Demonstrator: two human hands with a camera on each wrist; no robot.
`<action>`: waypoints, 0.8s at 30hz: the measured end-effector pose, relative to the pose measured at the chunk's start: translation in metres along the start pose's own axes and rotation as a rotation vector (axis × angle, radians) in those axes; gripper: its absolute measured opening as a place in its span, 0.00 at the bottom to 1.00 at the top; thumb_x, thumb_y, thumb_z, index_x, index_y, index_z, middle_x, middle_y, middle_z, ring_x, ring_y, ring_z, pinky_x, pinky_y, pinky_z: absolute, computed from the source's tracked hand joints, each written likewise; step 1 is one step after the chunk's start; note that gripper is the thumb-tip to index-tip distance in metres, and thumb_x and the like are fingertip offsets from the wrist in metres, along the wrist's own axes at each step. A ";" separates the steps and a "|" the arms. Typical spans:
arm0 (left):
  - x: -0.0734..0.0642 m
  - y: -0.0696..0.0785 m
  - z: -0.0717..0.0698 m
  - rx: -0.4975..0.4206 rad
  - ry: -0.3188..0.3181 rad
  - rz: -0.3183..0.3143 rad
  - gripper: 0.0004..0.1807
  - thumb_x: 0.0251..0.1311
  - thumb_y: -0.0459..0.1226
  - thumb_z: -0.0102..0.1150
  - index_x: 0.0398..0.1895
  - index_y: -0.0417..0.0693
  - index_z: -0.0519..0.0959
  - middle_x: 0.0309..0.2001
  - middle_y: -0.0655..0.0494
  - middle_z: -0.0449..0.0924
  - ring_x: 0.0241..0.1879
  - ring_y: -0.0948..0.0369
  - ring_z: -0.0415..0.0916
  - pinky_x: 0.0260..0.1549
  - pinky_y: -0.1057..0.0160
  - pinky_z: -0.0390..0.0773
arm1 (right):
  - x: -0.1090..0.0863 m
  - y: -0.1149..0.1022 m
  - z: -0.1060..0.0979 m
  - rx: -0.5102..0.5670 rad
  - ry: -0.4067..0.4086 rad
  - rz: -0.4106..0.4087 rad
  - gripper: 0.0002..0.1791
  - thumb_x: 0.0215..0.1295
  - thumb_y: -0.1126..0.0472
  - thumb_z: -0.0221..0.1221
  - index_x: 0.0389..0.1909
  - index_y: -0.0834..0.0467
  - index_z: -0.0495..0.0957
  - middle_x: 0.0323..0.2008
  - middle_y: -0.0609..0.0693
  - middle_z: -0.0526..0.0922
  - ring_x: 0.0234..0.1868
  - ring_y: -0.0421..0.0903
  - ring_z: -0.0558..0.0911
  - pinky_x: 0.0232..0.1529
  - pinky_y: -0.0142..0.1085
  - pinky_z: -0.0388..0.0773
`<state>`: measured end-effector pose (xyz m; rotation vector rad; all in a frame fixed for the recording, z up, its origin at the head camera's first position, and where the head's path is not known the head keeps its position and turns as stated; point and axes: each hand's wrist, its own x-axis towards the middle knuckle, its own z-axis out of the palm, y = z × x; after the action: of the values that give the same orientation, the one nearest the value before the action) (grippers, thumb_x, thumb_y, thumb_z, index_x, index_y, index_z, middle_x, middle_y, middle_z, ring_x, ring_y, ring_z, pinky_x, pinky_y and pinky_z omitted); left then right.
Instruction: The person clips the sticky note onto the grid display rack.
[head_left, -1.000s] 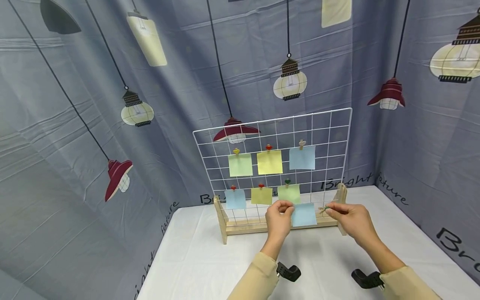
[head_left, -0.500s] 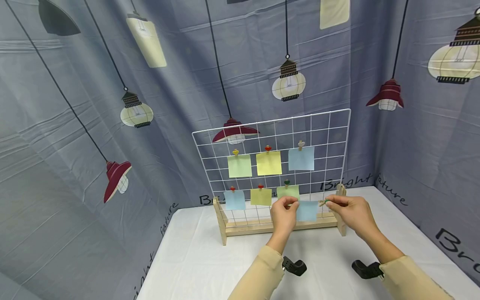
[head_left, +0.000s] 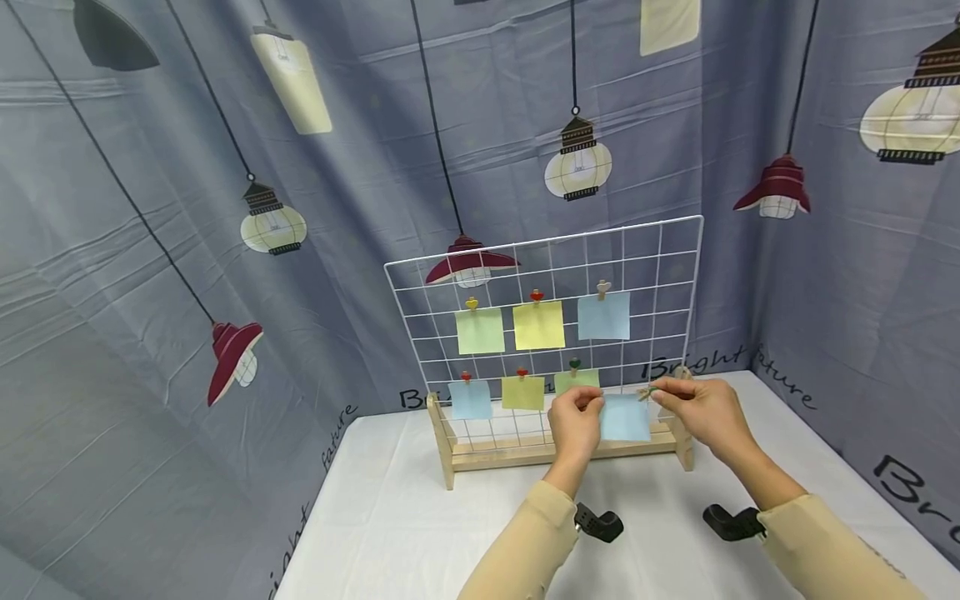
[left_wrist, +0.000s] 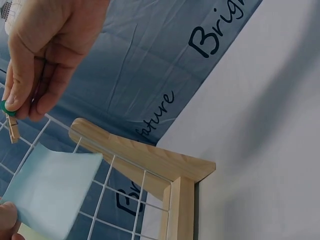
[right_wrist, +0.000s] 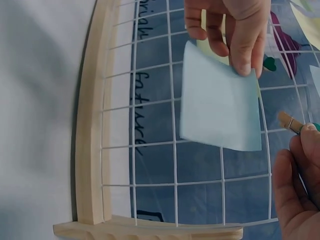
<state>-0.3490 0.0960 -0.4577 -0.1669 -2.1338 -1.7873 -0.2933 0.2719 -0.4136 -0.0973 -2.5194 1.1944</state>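
My left hand (head_left: 576, 427) pinches a light blue paper note (head_left: 627, 418) by its upper left corner, in front of the lower right part of the white wire grid (head_left: 543, 241). Just right of the note, my right hand (head_left: 703, 415) holds a small wooden clothespin (right_wrist: 291, 122) with a green decoration between thumb and fingers. In the right wrist view the peg's tip points toward the note but stands apart from it. A green note (head_left: 577, 381), pegged to the grid, is partly hidden behind my left hand.
Several notes hang pegged above, among them a green note (head_left: 480, 332), a yellow note (head_left: 538, 325) and a blue note (head_left: 603, 317). A smaller blue note (head_left: 471, 400) and a yellow one (head_left: 522, 393) hang lower. A wooden stand (head_left: 502, 457) supports the grid on a white table (head_left: 390, 517).
My left hand has moved right with the blue note, away from the pegged green note. The right hand has risen slightly, still pinching the clothespin.
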 end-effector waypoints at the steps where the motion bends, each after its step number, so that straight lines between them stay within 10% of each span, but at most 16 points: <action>1: 0.001 0.000 0.001 0.002 0.001 0.001 0.07 0.58 0.29 0.71 0.31 0.52 0.90 0.30 0.57 0.90 0.29 0.72 0.78 0.30 0.70 0.77 | 0.001 0.000 -0.001 -0.001 0.002 -0.003 0.20 0.73 0.52 0.63 0.56 0.62 0.85 0.54 0.63 0.86 0.53 0.65 0.84 0.41 0.48 0.84; 24: 0.015 0.017 0.032 0.047 0.081 -0.086 0.05 0.57 0.35 0.74 0.28 0.57 0.88 0.25 0.67 0.87 0.24 0.71 0.76 0.25 0.65 0.72 | 0.026 -0.007 -0.008 -0.017 0.032 -0.038 0.19 0.72 0.53 0.64 0.55 0.61 0.85 0.51 0.63 0.88 0.54 0.65 0.85 0.45 0.52 0.83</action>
<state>-0.3640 0.1283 -0.4412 0.0097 -2.1530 -1.7576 -0.3138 0.2786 -0.3958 -0.0719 -2.4924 1.1478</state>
